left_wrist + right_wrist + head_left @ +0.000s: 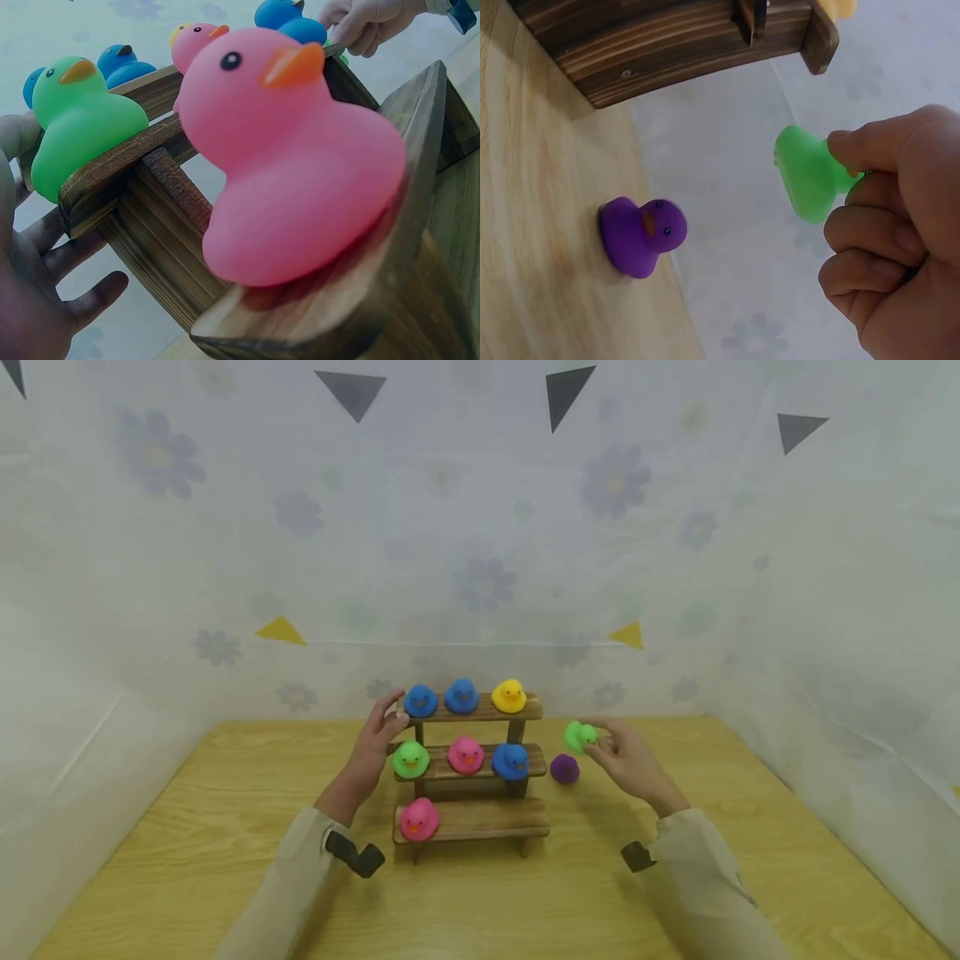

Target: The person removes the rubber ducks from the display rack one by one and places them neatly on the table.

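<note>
A three-tier wooden stand point(491, 820) holds several rubber ducks. My left hand point(367, 760) is at the left end of its top plank, thumb in front and index finger around the end; the other fingers spread behind the stand in the left wrist view. Close by sit a blue duck point(421, 702) on the top tier and a green duck point(82, 124) on the middle tier. To the right of the stand, my right hand point(630, 760) pinches another green duck point(810, 176) by its head, held tilted in the air. A purple duck point(641, 236) sits on the table below it.
The top tier also bears another blue duck point(461, 696) and a yellow duck point(509, 697). A pink duck point(466, 755) and a blue duck point(511, 762) share the middle tier. Another pink duck point(292, 172) sits at the bottom tier's left. Flowered cloth point(480, 527) surrounds the wooden table point(480, 910).
</note>
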The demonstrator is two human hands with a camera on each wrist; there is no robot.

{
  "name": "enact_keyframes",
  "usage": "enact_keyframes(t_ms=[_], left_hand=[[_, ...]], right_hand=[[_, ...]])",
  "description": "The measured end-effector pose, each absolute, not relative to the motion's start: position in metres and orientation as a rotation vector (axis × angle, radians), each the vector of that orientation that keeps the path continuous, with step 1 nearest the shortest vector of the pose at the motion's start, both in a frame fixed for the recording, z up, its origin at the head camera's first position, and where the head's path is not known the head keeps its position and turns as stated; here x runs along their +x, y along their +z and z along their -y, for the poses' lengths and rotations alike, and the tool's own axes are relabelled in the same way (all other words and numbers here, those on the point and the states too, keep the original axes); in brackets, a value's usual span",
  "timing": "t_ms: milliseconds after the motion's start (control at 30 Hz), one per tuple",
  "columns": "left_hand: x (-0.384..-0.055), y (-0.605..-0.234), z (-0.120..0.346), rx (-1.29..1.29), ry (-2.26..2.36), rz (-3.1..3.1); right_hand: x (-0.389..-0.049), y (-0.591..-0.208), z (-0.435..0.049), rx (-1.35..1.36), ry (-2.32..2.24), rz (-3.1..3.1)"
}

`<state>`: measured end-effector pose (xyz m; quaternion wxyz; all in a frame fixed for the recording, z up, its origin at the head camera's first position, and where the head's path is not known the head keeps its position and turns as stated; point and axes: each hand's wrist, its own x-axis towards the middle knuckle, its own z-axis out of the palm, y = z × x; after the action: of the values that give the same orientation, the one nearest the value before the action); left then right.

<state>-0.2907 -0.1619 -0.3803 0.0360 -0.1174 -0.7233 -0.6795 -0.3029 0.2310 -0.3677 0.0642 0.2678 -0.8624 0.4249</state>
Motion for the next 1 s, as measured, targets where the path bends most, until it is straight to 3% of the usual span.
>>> enact_keyframes(t_ms=[467, 1000], left_hand=[[-0.293, -0.381, 0.162, -0.368, -2.106, 2.208], [-0.293, -0.382, 0.162, -0.380, -2.097, 2.200]], right_hand=[[-0.327, -0.414, -0.250, 0.607, 1.255, 2.679], [-0.329, -0.432, -0.254, 0.440, 1.315, 2.764]])
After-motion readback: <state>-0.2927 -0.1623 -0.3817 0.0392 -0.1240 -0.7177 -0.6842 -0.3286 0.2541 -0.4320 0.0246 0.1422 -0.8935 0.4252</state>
